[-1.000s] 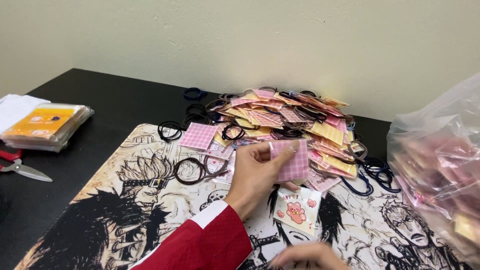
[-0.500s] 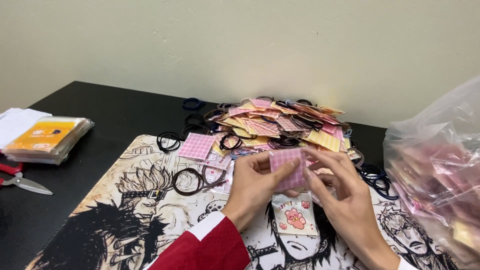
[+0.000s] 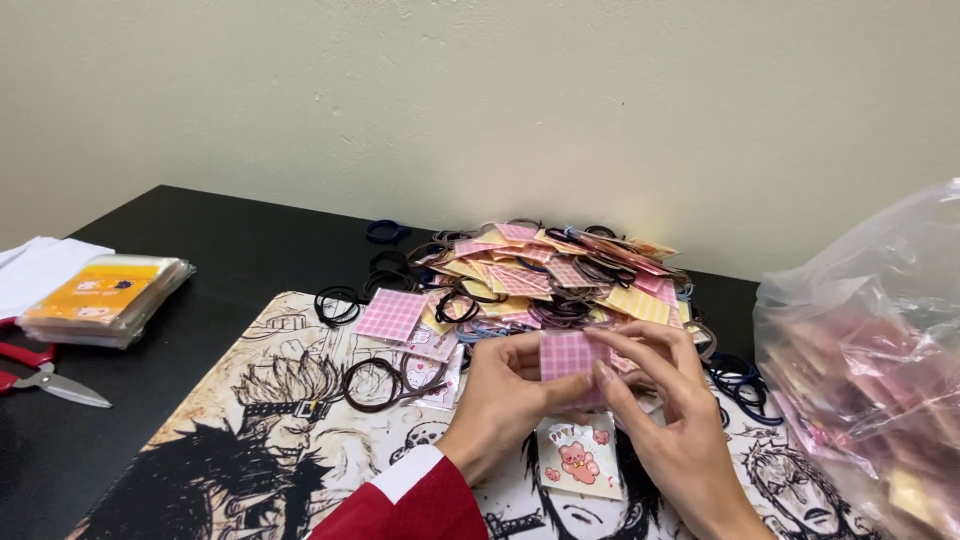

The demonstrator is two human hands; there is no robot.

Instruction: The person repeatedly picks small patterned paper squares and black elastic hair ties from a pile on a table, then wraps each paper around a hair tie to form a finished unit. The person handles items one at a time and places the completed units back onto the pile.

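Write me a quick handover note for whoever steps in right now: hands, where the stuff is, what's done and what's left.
Left hand and right hand together pinch one pink checked card above the printed mat.
A bear sticker card lies just below the hands.
Done: nothing visibly finished apart from that card.
Left: the pile of checked cards and hair ties behind, and loose dark hair ties on the mat.
The clear plastic bag sits at right; scissors at far left.
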